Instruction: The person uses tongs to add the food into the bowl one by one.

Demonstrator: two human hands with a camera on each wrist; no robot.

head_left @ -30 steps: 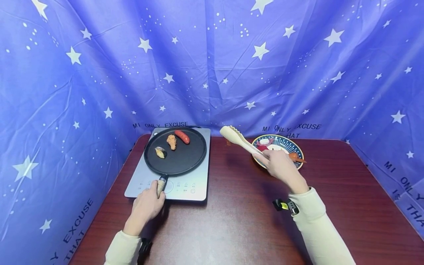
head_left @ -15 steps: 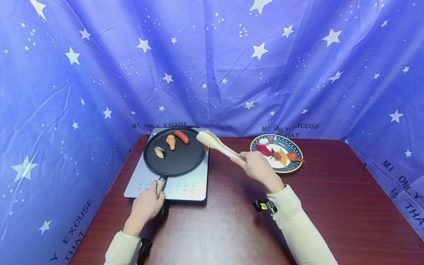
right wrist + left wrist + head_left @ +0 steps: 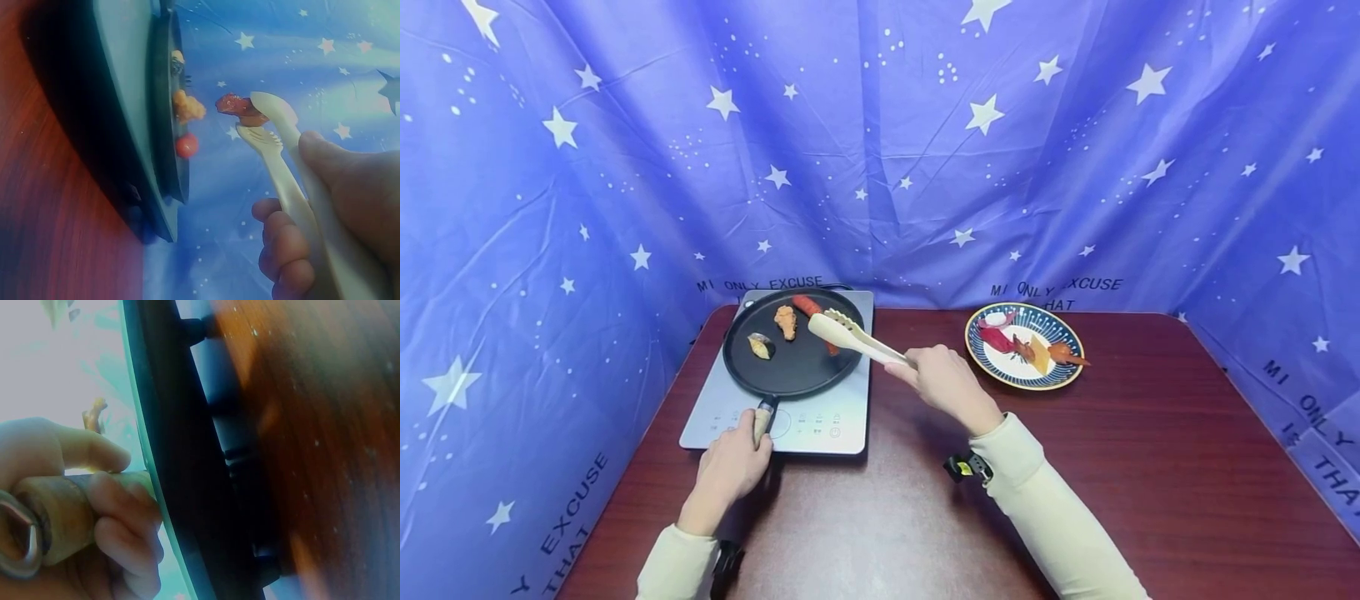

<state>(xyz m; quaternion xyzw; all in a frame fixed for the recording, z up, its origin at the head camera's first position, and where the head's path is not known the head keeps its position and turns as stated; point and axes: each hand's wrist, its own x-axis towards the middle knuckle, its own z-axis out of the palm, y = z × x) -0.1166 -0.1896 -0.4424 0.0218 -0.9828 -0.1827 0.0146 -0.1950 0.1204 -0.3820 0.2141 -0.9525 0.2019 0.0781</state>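
My left hand (image 3: 733, 462) grips the wooden handle (image 3: 59, 515) of a round black frying pan (image 3: 797, 371). My right hand (image 3: 949, 385) holds pale tongs (image 3: 861, 340) tilted over the pan's right side. Pinched at the tong tips is a glossy reddish-brown piece of food (image 3: 231, 104), mostly covered by the tongs in the head view; the right wrist view shows it raised above the pan. A red sausage (image 3: 805, 305), a fried chicken piece (image 3: 786, 322) and a small dark-backed yellowish piece (image 3: 761, 346) lie in the pan.
The pan sits on a silver induction cooker (image 3: 703, 427) at the table's back left. To the right, a blue-patterned plate (image 3: 983, 365) carries several food pieces, one an orange piece (image 3: 1063, 353) overhanging its rim. A starry blue curtain (image 3: 880, 167) surrounds the dark red table (image 3: 1150, 450).
My right hand has carried the tongs and the reddish-brown piece leftward, from beside the plate to over the pan. The left hand has stayed on the handle.
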